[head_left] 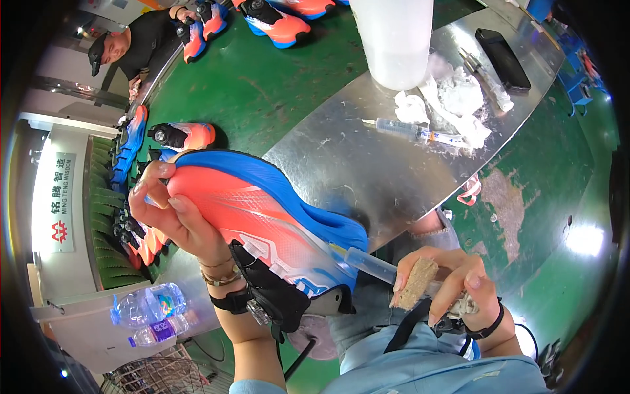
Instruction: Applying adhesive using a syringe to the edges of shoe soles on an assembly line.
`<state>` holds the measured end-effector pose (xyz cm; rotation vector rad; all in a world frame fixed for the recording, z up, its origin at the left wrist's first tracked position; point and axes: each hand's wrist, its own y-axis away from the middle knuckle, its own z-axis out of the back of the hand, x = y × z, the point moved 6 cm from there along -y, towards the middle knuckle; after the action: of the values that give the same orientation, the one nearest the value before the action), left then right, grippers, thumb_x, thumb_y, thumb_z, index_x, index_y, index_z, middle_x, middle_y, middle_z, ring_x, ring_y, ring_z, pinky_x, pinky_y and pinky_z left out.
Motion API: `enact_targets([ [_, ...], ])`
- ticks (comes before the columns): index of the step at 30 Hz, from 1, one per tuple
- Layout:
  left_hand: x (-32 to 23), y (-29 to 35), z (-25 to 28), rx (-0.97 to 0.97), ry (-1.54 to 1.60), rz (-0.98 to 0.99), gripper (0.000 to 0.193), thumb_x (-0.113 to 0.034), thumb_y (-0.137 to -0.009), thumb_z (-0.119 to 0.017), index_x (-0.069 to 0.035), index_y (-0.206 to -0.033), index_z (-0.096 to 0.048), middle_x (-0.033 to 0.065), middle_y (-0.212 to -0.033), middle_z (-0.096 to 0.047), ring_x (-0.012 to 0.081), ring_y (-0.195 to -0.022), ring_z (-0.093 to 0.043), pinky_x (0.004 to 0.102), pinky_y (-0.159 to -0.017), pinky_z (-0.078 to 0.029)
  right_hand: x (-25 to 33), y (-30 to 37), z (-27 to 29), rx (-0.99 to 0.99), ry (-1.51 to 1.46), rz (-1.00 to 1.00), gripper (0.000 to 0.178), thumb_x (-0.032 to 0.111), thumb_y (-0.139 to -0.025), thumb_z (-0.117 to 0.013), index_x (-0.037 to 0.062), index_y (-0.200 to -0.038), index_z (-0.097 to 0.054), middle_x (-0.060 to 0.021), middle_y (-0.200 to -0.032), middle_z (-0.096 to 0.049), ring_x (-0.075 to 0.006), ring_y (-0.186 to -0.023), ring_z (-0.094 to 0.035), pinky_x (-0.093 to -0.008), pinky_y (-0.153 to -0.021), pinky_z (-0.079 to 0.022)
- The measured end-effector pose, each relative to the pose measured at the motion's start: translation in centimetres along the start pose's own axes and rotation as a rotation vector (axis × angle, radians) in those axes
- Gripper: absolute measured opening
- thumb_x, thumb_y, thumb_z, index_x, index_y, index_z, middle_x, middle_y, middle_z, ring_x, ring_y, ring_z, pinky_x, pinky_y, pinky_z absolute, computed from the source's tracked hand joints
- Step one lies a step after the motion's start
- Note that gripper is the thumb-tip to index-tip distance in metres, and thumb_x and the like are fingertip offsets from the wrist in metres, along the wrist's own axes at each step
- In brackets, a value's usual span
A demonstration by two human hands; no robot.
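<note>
My left hand (187, 220) holds a coral, white and blue sports shoe (262, 207) by its toe end, tilted so the blue sole (282, 180) faces up and away. In my right hand (469, 289) is a clear syringe (371, 264), its tip at the lower edge of the shoe where upper and sole meet. I cannot tell whether the tip touches. A rough tan block (417, 284) also sits in the fingers of that hand. Black straps circle both wrists; a black piece with a round knob is at the left one, in front of the shoe.
The metal tabletop (315, 144) bears a white container (397, 46), crumpled tissue (459, 92), a second syringe (401, 129) and a black phone (504, 59). More shoes (279, 23) lie on the green belt (262, 85). A person (147, 43) handles shoes beyond. Plastic bottles (154, 305) are lower left.
</note>
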<state>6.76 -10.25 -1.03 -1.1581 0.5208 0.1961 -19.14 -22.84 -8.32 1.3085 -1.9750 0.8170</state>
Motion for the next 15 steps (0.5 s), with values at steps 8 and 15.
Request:
enact_targets([
  [8,2.6,0.1,-0.2,-0.045,-0.014,0.13,0.04,-0.014,-0.095,-0.041,-0.005,-0.13,-0.025,0.0138,-0.123,-0.043,0.0202,-0.11,-0.041,0.0344,-0.095,-0.033,-0.1,0.6,0.3,-0.015,0.05,0.068,0.052,0.027,-0.093,-0.031,-0.0027,-0.066,-0.063,-0.0339,-0.108,-0.051,-0.0346,-0.088,-0.058,-0.0411,-0.078,-0.046],
  [15,6.5,1.6,1.5,-0.07,0.0,0.261,0.039,-0.008,-0.095,-0.042,-0.003,-0.131,-0.029,0.0099,-0.115,-0.048,0.0155,-0.106,-0.045,0.0301,-0.095,-0.033,-0.5,0.1,0.2,-0.061,0.118,0.157,0.048,0.02,-0.092,-0.03,-0.0057,-0.065,-0.061,-0.0347,-0.104,-0.052,-0.0326,-0.083,-0.059,-0.0379,-0.076,-0.047],
])
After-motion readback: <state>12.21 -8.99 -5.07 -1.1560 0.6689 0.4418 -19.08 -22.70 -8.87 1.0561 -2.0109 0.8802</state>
